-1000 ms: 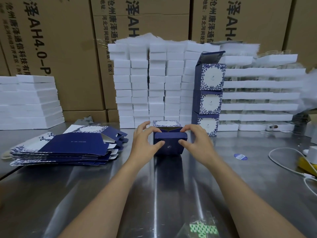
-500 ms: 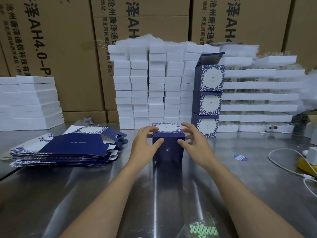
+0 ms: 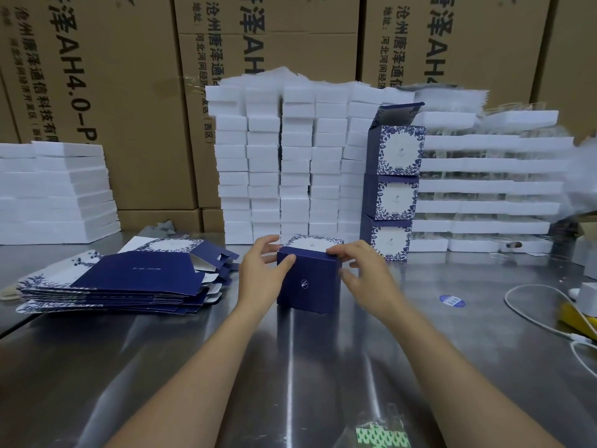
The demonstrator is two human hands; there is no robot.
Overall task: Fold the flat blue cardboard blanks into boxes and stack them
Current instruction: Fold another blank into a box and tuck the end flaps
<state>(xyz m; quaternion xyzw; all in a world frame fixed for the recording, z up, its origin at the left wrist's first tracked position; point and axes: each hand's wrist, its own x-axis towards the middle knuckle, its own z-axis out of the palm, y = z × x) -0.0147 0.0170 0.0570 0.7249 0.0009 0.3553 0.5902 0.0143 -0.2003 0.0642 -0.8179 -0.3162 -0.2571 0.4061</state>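
Note:
A folded dark blue box (image 3: 308, 281) stands on the steel table (image 3: 193, 357) in front of me, its white floral panel facing up. My left hand (image 3: 263, 276) grips its left side, thumb on the front face. My right hand (image 3: 363, 274) holds the box's top right edge with thumb and fingers. A pile of flat blue blanks (image 3: 119, 279) lies to the left. Behind and right of the box stands a stack of three folded boxes (image 3: 394, 189), the top one with its lid flap up.
White foam blocks (image 3: 284, 163) are stacked behind the box, more on the left (image 3: 55, 192) and right (image 3: 484, 182). Brown shipping cartons (image 3: 106, 101) form the back wall. A white cable (image 3: 546, 315), a yellow item and a blue round sticker (image 3: 452, 300) lie at the right.
The box's front flap has been closed and the box now stands taller and square. Both hands shifted from pressing the flap to holding the box's sides and top edge.

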